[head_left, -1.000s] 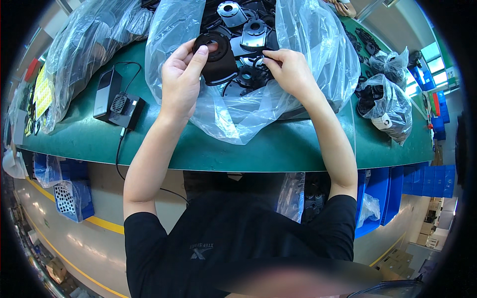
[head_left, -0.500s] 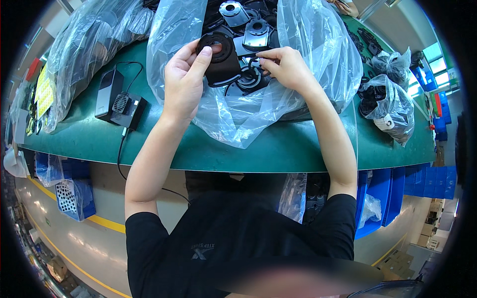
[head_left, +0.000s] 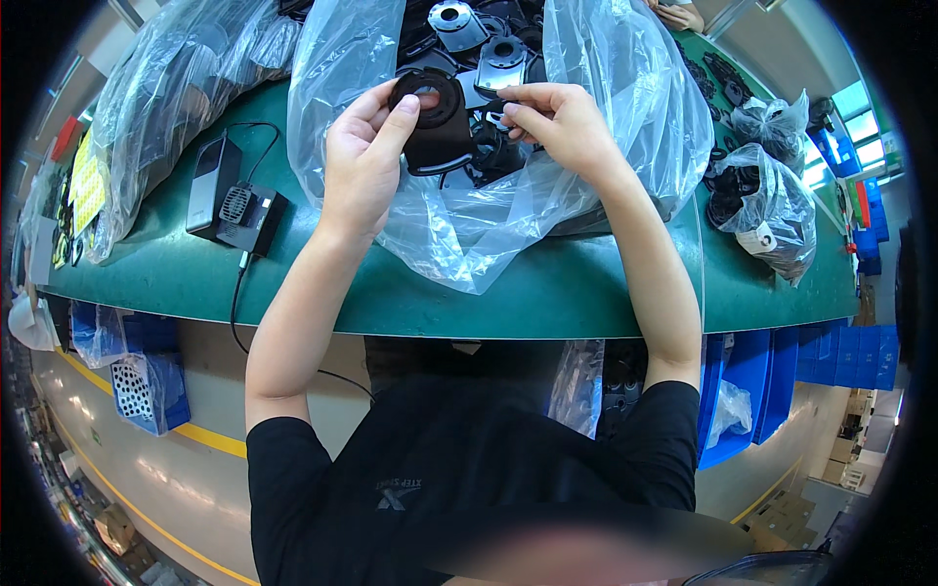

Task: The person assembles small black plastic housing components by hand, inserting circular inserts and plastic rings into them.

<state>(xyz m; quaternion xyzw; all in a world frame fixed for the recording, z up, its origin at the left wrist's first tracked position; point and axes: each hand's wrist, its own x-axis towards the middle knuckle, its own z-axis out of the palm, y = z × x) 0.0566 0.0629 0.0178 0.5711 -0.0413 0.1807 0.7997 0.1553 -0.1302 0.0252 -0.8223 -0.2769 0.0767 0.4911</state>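
Plate, black, up over the clear bag, long axis pointing away, ring end farthest! Left hand nearest, fingers clamped on that ring; right hand just rightward, fingertips close together, grip unclear.

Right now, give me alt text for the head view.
A person's left grip holds a black plate with a ring-shaped top over an open clear plastic bag of black and silvery parts; the right grip is beside it, and whether it holds anything is unclear. The bag lies on a green table, a black boxy device to its left.
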